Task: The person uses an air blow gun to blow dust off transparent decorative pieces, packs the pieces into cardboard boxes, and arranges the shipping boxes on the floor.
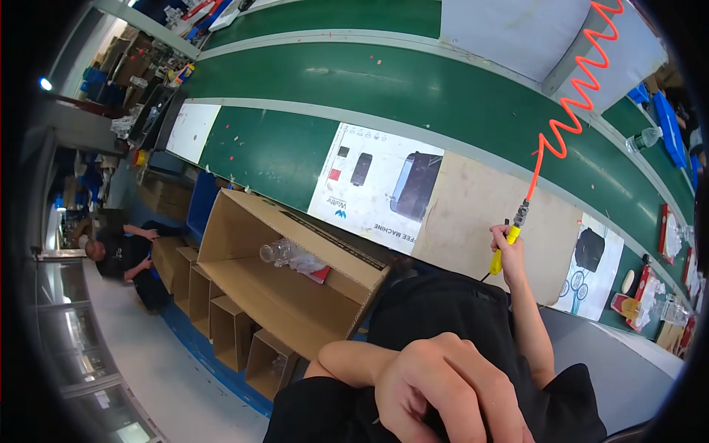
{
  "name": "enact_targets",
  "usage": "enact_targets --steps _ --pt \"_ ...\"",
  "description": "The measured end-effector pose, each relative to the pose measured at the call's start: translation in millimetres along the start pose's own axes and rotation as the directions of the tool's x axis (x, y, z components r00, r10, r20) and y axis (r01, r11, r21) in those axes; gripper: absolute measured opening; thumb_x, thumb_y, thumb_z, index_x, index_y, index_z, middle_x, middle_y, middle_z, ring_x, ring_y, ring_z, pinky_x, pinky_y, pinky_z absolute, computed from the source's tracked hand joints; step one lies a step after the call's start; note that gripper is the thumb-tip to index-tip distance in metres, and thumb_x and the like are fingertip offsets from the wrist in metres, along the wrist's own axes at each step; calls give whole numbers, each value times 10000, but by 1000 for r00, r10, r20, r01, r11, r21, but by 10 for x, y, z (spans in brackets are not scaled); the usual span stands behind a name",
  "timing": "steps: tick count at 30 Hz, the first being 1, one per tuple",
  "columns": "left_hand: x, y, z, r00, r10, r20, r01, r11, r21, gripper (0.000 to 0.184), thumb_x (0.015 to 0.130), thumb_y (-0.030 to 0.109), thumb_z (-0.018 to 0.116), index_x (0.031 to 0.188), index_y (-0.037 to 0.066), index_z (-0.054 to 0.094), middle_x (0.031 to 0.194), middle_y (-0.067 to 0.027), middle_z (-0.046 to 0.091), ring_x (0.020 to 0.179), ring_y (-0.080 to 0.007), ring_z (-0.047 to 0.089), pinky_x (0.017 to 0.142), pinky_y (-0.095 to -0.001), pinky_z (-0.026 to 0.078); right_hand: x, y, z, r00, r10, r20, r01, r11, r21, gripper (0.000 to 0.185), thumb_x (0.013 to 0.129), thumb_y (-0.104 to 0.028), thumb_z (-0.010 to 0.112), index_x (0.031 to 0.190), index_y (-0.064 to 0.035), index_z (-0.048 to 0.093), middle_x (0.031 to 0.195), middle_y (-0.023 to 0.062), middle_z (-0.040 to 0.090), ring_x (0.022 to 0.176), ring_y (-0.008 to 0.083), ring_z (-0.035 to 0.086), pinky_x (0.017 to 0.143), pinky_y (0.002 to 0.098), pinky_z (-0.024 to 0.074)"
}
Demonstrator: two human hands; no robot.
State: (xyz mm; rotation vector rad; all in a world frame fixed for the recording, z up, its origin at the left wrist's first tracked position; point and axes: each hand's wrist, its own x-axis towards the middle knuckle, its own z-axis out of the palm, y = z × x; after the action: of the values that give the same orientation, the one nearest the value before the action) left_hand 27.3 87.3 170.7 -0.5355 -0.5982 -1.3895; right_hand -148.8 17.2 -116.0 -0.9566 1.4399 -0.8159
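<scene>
My right hand [509, 255] is wrapped round a yellow air blow gun [497, 260], whose thin black nozzle points down and to the left. From its metal coupling an orange coiled hose [569, 125] runs up to the top right. Under the blow gun lies a plain brown cardboard sheet [473, 203] on the bench. Close to the camera, my left hand [450, 387] is raised with its fingers curled; what is inside them, if anything, is hidden. An open cardboard box [258, 207] stands to the left, holding a clear bottle-like piece [277, 252] and crumpled clear plastic.
The green bench [258, 148] bears flattened printed cartons [373, 184]. Smaller open boxes [229, 336] line the floor at left, where a person [133, 258] sits. Red trays with clear parts [646, 295] lie at right. A grey post and panel [569, 70] rise at the back.
</scene>
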Motion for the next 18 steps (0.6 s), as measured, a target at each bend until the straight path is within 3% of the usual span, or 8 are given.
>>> enact_targets --steps 3,5,7,13,18 --pt "-48 275 83 967 -226 -115 242 958 156 145 872 120 668 814 -3 618 856 -179 630 677 -360 649 615 -391 534 -65 -5 -24 1000 5 -14 -5 1000 -13 208 919 -247 634 934 -40 624 694 -4 538 648 87 507 608 249 402" --pt "-45 74 13 998 -55 7 55 998 36 175 808 45 740 880 -87 651 923 -265 634 824 -406 650 724 -465 576 -67 -1 -1 1000 5 -15 -5 1000 -11 204 924 -245 628 940 -42 621 694 -7 533 650 84 502 607 245 394" --pt "-23 12 -8 998 11 56 -9 999 -32 220 778 11 774 911 -128 668 955 -306 637 894 -429 651 775 -500 597 -86 0 -7 1000 3 -23 -3 1000 -5 200 923 -242 631 940 -43 622 699 -7 537 653 85 506 609 244 397" --pt "46 178 72 986 -161 31 161 987 11 205 787 17 766 904 -121 669 956 -299 638 877 -430 654 760 -487 599 -107 83 14 1000 -5 -30 5 1000 -5 171 915 -219 637 920 -48 622 712 -7 542 664 85 518 617 248 416" --pt "-9 159 77 987 -157 24 157 987 30 170 801 18 749 893 -101 668 950 -279 643 856 -418 658 733 -457 592 -129 143 45 999 -18 -38 19 1000 22 205 884 -234 676 905 -39 614 711 -2 559 661 94 534 616 255 430"
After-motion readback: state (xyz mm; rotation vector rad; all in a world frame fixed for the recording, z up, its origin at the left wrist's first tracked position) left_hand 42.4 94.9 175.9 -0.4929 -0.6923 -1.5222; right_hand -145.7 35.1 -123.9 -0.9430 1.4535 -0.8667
